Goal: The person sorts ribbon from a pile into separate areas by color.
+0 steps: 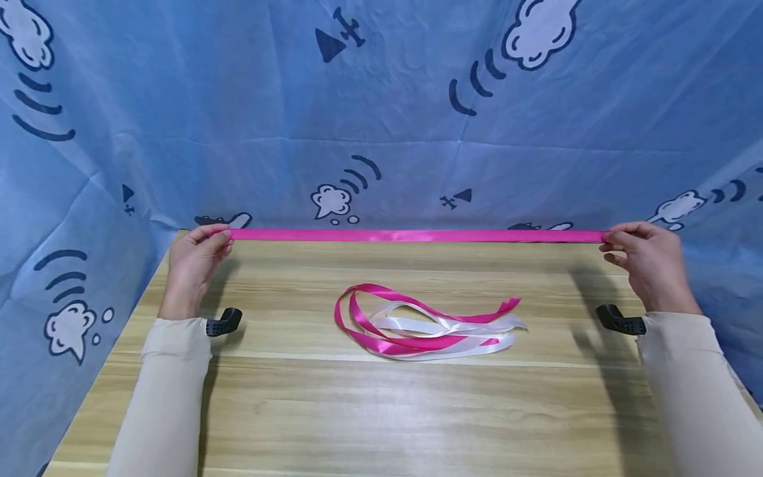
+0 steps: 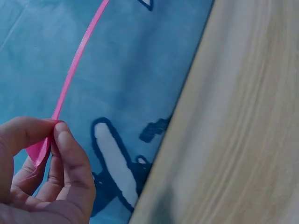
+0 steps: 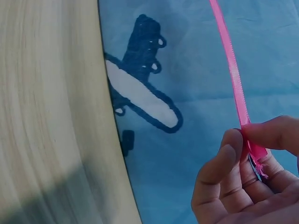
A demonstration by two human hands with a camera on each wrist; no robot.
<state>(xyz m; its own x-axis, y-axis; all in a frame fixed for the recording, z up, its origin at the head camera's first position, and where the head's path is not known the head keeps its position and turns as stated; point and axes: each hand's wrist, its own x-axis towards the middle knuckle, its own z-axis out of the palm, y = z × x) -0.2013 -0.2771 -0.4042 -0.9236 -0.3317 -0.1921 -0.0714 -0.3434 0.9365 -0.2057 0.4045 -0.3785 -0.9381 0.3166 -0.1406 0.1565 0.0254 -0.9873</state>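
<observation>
A pink satin ribbon [image 1: 417, 235] is stretched straight and level between both hands, above the table's far edge. Its left end is pinched between thumb and forefinger of my left hand [image 1: 199, 255]; in the left wrist view a short folded tail of ribbon [image 2: 39, 151] shows below the pinch. My right hand [image 1: 652, 258] pinches the other end, and a frayed tip [image 3: 260, 170] pokes out under the thumb in the right wrist view. On the table between the arms lies a loose bundle of pink ribbon [image 1: 387, 346] and white ribbon [image 1: 417, 324], looped and overlapping.
The wooden table [image 1: 357, 411] ends at a blue cloth [image 1: 381, 86] with cloud and plane drawings, hanging behind and at both sides. A black bracket sits at the left wrist [image 1: 224, 322] and another at the right wrist [image 1: 620, 320].
</observation>
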